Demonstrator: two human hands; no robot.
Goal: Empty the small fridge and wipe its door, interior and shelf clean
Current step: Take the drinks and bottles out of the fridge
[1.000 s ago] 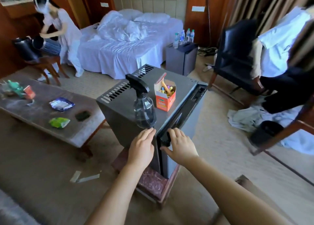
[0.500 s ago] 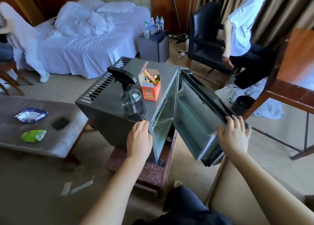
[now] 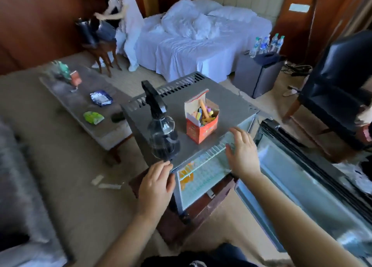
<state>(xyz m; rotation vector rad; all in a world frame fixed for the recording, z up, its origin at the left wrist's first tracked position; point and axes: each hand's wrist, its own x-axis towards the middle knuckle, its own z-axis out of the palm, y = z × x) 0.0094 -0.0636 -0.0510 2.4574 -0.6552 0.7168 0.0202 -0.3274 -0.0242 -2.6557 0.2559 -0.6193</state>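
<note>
Small fridge (image 3: pixel 201 109) sits mid-frame on a dark wood stand (image 3: pixel 193 216), opening facing lower right toward the camera; top's long axis runs lower left to upper right. Door (image 3: pixel 298 186) swung wide open at right, inner side up. Wire shelf (image 3: pixel 203 158) visible inside w/ an orange item (image 3: pixel 186 178) beneath. Left hand (image 3: pixel 157 188) rests on the top's near corner, fingers loosely curled, gripping nothing. Right hand (image 3: pixel 241 152) open, fingers spread, over the opening. Spray bottle (image 3: pixel 163 133) & chalk box (image 3: pixel 201 121) stand on top.
</note>
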